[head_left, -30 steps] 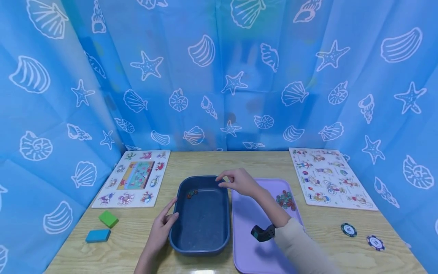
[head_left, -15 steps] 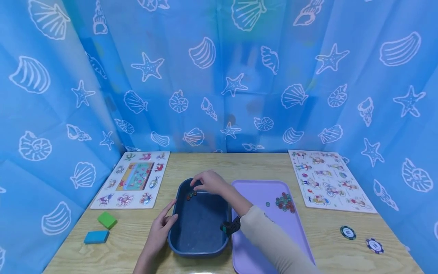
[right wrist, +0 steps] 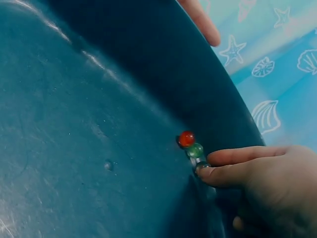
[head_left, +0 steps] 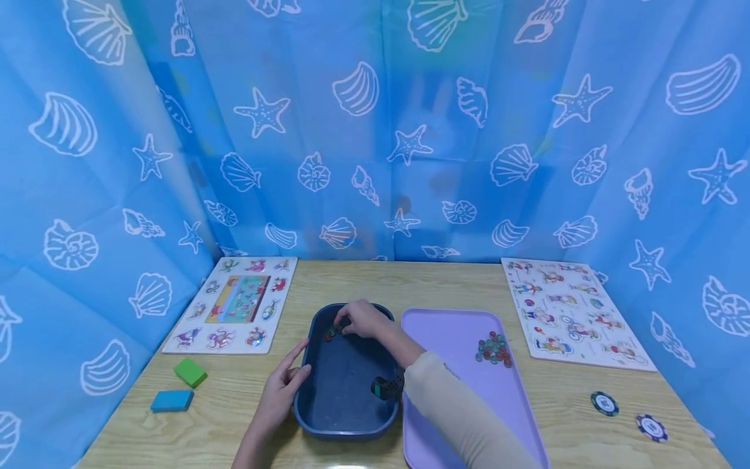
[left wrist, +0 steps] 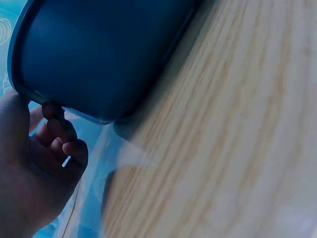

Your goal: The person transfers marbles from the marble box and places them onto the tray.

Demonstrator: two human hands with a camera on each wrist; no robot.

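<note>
My right hand (head_left: 364, 318) reaches into the far left part of a dark blue bin (head_left: 347, 404). In the right wrist view its thumb and forefinger pinch a small marble (right wrist: 201, 167), mostly covered by the fingertips. Lined up beside it along the bin's wall are a green marble (right wrist: 196, 150) and a red marble (right wrist: 186, 139). My left hand (head_left: 282, 385) holds the bin's left rim, thumb at the edge and the other fingers curled on the outside in the left wrist view.
Right of the bin lies a lilac tray (head_left: 430, 417) with a cluster of red and green marbles (head_left: 493, 348). Puzzle boards (head_left: 219, 339) (head_left: 577, 309) lie at both back corners. Green (head_left: 190, 372) and blue blocks (head_left: 172, 400) sit left; two poker chips (head_left: 605, 403) lie right.
My right hand has moved left across the bin and down to the marbles. A loose green marble no longer shows apart from the tray's cluster. My left hand stays on the rim.
</note>
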